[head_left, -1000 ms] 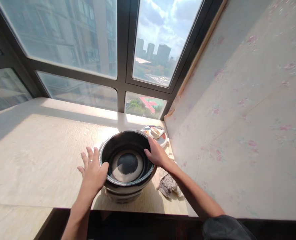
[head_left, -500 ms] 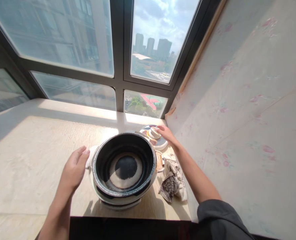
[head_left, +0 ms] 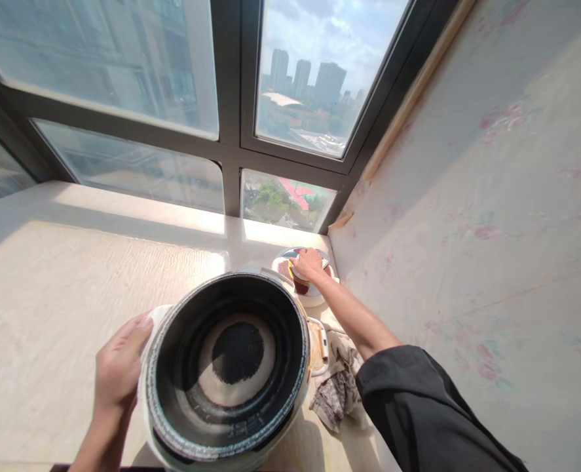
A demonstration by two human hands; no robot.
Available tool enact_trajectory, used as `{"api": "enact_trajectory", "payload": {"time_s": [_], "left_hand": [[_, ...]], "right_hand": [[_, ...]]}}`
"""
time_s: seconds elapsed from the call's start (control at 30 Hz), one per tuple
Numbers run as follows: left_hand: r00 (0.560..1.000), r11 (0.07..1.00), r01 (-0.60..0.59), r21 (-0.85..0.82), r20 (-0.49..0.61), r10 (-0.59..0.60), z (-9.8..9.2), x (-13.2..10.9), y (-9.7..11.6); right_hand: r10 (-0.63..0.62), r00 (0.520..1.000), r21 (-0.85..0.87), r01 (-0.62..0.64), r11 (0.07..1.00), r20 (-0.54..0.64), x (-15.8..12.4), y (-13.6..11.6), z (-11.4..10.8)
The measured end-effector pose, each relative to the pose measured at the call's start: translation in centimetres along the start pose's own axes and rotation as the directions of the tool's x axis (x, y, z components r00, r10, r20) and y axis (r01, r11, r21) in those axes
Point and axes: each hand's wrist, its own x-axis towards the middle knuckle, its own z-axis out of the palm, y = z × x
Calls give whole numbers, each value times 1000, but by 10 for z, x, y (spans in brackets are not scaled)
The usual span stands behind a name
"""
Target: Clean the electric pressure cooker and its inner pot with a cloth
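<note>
A round pot [head_left: 287,314] with a dark inner bowl stands on the pale ledge, its inside bare with a light ring around a black centre. My left hand [head_left: 120,367] is closed on the white handle at the pot's left side. Behind the pot, to the right, lies a round shiny lid [head_left: 312,300] with a knob on top. My right hand [head_left: 310,263] reaches over the lid, its fingers wrapped round the knob, which they mostly hide.
A crumpled cloth [head_left: 334,393] lies right of the pot, by its right handle [head_left: 318,347]. The stone ledge [head_left: 74,314] stretches left. A dark-framed window [head_left: 231,124] rises behind, and a flowered wall [head_left: 467,262] borders the right side.
My left hand has gone from open beside the pot to closed on its handle. My right hand has closed on the lid's knob. The pot appears larger and lower in view.
</note>
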Motion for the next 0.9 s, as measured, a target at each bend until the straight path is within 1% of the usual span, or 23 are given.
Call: {"api": "enact_trajectory", "payload": {"time_s": [0.1,0.13,0.27,0.33,0.4,0.47,0.53,0.63,0.7,0.8,0.83,0.9], "left_hand": [[992,985,130,-110,15,-129,1,-4,7],[990,981,144,-131,15,-143,2,-5,8],[992,975,124,-182,51,-116,1,-7,5],[991,972,118,-205,85,-102,0,-7,2],[989,968,113,-224,120,-88,-1,-5,-2],[988,966,103,-238,139,-71,-1,-3,-5],[989,965,85,-247,142,-50,0,-1,-8],[984,965,52,-258,178,-5,0,1,-12],[979,964,37,-262,205,18,1,3,-14],[976,963,18,-271,212,41,1,5,-17],[976,963,14,-270,211,46,1,5,-18],[976,965,5,-262,210,52,1,6,-19]], "right_hand": [[-24,1000,-42,25,999,12,5,-1,10],[-38,999,-50,39,998,15,6,0,12],[-60,998,-67,61,996,12,5,4,10],[-44,999,-69,44,997,-7,4,5,2],[-27,999,-66,25,998,-41,5,5,-13],[-23,996,-57,18,998,-83,7,5,-35],[-28,991,-47,22,999,-131,9,4,-64],[-33,975,-35,26,999,-220,8,-1,-119],[-30,959,-28,23,999,-283,3,-7,-158],[-31,918,15,40,999,-395,-15,-20,-214],[-40,899,38,63,997,-436,-24,-26,-230],[-102,867,48,143,989,-487,-46,-40,-256]]}}
